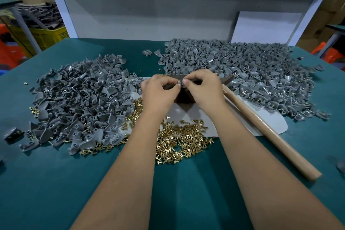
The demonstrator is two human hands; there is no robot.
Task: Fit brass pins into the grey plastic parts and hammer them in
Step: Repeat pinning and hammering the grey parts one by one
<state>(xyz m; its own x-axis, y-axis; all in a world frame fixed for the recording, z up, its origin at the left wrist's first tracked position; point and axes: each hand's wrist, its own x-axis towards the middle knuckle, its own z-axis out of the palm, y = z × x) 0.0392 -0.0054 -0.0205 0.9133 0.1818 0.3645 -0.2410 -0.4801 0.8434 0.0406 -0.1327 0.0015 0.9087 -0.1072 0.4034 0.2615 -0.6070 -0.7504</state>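
Nearest the front edge of the desk (56,183), both forearms are stretched forward side by side, wrists angled in so the hands meet over the middle. Just past the elbows a loose heap of brass pins (179,142) is spread on the green mat, within easy reach.

Further in, the left hand (158,93) and right hand (203,89) are brought together knuckles-up, fingers curled, thumb and forefinger tips pinched on one small grey plastic part (180,85) held between them. Whether a pin is already in that pinch can't be told, it's too small. The part is held over a dark block (183,97) on a pale sheet (261,117).

Judging by this, the fitting step is in hand. It's probably done best if the pin is kept square to the hole and seated fully by finger first, so it isn't bent once it gets struck.

The hammer (268,129) is lying untouched just right of the right forearm, handle toward the front right corner.

Toward the back edge, two big piles of grey parts (233,65) are heaped left and right.
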